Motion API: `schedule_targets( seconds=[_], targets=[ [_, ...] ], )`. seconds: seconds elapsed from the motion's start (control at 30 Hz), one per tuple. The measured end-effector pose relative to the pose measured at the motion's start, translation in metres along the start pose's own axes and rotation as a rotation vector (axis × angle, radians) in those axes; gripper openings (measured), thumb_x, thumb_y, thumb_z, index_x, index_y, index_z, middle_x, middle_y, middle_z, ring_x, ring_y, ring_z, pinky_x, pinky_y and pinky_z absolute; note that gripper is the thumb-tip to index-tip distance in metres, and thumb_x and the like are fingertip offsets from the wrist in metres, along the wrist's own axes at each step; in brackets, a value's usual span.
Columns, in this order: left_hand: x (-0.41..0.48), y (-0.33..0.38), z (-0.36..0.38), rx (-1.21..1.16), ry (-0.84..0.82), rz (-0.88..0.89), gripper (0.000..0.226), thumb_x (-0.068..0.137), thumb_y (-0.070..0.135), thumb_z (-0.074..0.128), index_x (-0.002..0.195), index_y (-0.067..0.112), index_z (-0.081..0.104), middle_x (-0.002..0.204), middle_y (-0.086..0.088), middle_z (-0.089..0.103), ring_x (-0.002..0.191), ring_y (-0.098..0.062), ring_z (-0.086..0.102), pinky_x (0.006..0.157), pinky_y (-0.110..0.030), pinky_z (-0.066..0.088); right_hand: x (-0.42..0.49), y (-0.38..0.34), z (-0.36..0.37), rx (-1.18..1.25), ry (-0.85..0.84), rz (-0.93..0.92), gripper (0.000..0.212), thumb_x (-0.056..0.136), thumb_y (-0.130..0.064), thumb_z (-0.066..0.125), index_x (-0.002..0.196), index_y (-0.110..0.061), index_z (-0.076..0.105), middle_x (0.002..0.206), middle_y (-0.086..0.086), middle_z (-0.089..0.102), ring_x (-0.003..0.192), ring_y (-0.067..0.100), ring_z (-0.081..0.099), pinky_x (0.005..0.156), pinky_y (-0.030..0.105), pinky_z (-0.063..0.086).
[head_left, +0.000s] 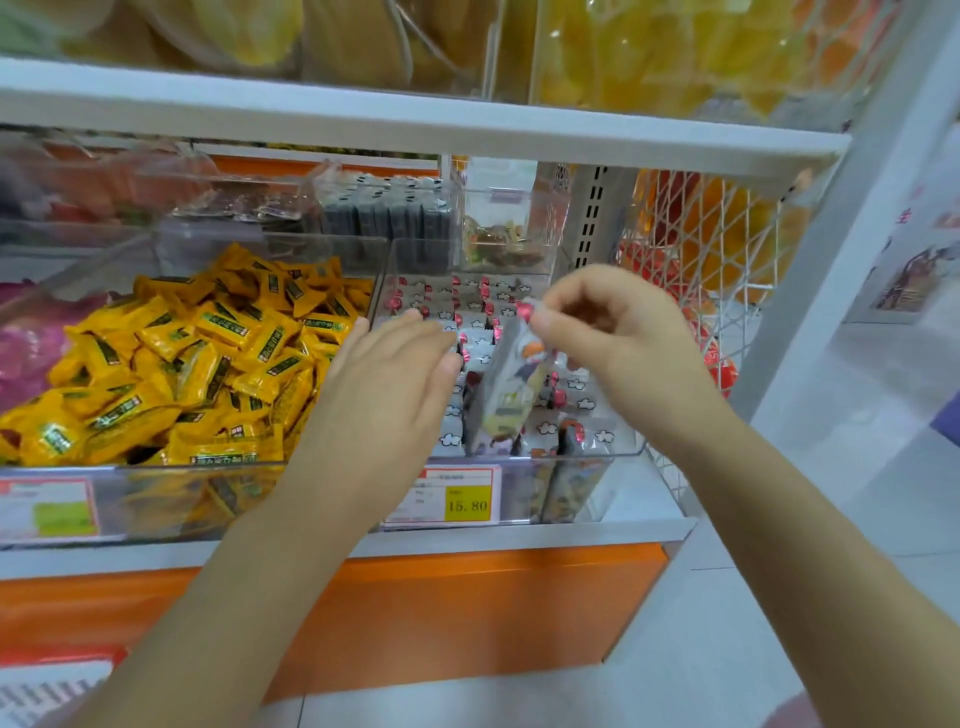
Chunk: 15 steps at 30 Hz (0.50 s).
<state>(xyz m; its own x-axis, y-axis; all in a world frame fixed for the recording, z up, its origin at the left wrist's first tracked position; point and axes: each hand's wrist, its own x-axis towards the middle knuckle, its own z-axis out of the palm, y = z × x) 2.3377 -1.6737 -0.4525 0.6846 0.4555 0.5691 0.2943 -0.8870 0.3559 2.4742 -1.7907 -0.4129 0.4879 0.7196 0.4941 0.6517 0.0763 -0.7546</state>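
At the left of the shelf, a clear bin is heaped with yellow sweets (208, 358); we leave those alone. Our left grip (384, 379) lies flat and wide with its fingers straight and holds nothing. It reaches over the left side of the next bin (597, 454), with its fingertips at the rows of white packets (498, 291) standing there. We cannot tell whether they touch. Just to the right, one packet (511, 395) hangs tilted above the near half of that bin, clear of the rows below. Our right grip (618, 332) pinches it at its top corner between thumb and fingers. A price tag (457, 496) sits on the bin's near wall, and a white net basket (717, 234) of orange and red bags stands farther right.

We judge that we are sorting this bin, and that the step in hand is setting the lifted packet among its rows. For the next move, the left grip should press the standing packets aside to open a gap. The right grip should then turn the packet upright, lower it bottom edge first into that gap, and let go only once it stands.
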Motion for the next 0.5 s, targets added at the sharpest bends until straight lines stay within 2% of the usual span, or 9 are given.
schedule_targets(
  seconds=[0.1, 0.17, 0.27, 0.33, 0.4, 0.43, 0.5],
  targets=[
    [-0.0009, 0.0022, -0.0047, -0.056, 0.035, 0.009, 0.047, 0.095, 0.038, 0.025, 0.116, 0.017, 0.061, 0.122, 0.004, 0.059, 0.120, -0.011, 0.042, 0.104, -0.025, 0.020, 0.0022, 0.0035, -0.0059, 0.213, 0.156, 0.062, 0.014, 0.089, -0.006, 0.060, 0.075, -0.010, 0.059, 0.064, -0.001, 0.058, 0.052, 0.006, 0.053, 0.054, 0.022, 0.048],
    [-0.0008, 0.0037, -0.0052, -0.043, 0.051, 0.001, 0.050, 0.093, 0.042, 0.023, 0.117, 0.021, 0.061, 0.124, 0.006, 0.056, 0.117, -0.010, 0.039, 0.100, -0.026, 0.024, 0.0023, 0.0063, -0.0070, 0.412, 0.213, 0.141, 0.014, 0.091, -0.006, 0.056, 0.077, -0.007, 0.057, 0.065, 0.002, 0.060, 0.054, 0.011, 0.055, 0.053, 0.022, 0.049],
    [0.0002, 0.0055, -0.0060, -0.134, 0.095, -0.031, 0.048, 0.092, 0.042, 0.027, 0.111, 0.018, 0.064, 0.117, 0.005, 0.052, 0.104, -0.001, 0.034, 0.086, -0.009, 0.022, 0.0010, 0.0076, -0.0048, 0.655, 0.228, 0.244, 0.018, 0.093, -0.006, 0.052, 0.076, -0.007, 0.056, 0.060, 0.001, 0.061, 0.053, 0.011, 0.057, 0.053, 0.021, 0.050],
    [0.0007, 0.0075, -0.0076, -0.268, 0.119, -0.066, 0.032, 0.094, 0.040, 0.031, 0.093, 0.024, 0.060, 0.097, 0.006, 0.055, 0.089, 0.007, 0.043, 0.076, -0.003, 0.029, -0.0010, 0.0078, -0.0025, 0.765, 0.230, 0.304, 0.018, 0.093, -0.007, 0.052, 0.076, -0.007, 0.056, 0.063, 0.004, 0.060, 0.053, 0.011, 0.058, 0.055, 0.020, 0.051],
    [0.0021, 0.0084, -0.0083, -0.493, 0.107, -0.169, 0.027, 0.098, 0.037, 0.033, 0.086, 0.026, 0.055, 0.073, 0.002, 0.059, 0.064, 0.006, 0.051, 0.057, -0.008, 0.038, -0.0030, 0.0078, -0.0001, 0.858, 0.211, 0.352, 0.014, 0.093, -0.008, 0.052, 0.079, -0.005, 0.057, 0.065, 0.006, 0.062, 0.054, 0.011, 0.061, 0.056, 0.019, 0.053],
    [0.0029, 0.0091, -0.0092, -0.638, 0.095, -0.242, 0.027, 0.099, 0.036, 0.033, 0.087, 0.025, 0.055, 0.067, -0.003, 0.062, 0.052, 0.002, 0.050, 0.047, -0.011, 0.037, -0.0035, 0.0079, 0.0009, 0.896, 0.187, 0.365, 0.012, 0.092, -0.007, 0.052, 0.082, -0.003, 0.057, 0.065, 0.005, 0.064, 0.056, 0.010, 0.062, 0.057, 0.019, 0.053],
    [0.0048, 0.0088, -0.0102, -0.832, 0.114, -0.378, 0.029, 0.099, 0.034, 0.032, 0.088, 0.020, 0.054, 0.060, -0.004, 0.063, 0.040, -0.007, 0.047, 0.036, -0.014, 0.031, -0.0043, 0.0079, 0.0022, 0.959, 0.122, 0.378, 0.010, 0.091, -0.004, 0.052, 0.088, 0.000, 0.060, 0.069, 0.005, 0.068, 0.061, 0.011, 0.066, 0.060, 0.018, 0.054]
  ],
)
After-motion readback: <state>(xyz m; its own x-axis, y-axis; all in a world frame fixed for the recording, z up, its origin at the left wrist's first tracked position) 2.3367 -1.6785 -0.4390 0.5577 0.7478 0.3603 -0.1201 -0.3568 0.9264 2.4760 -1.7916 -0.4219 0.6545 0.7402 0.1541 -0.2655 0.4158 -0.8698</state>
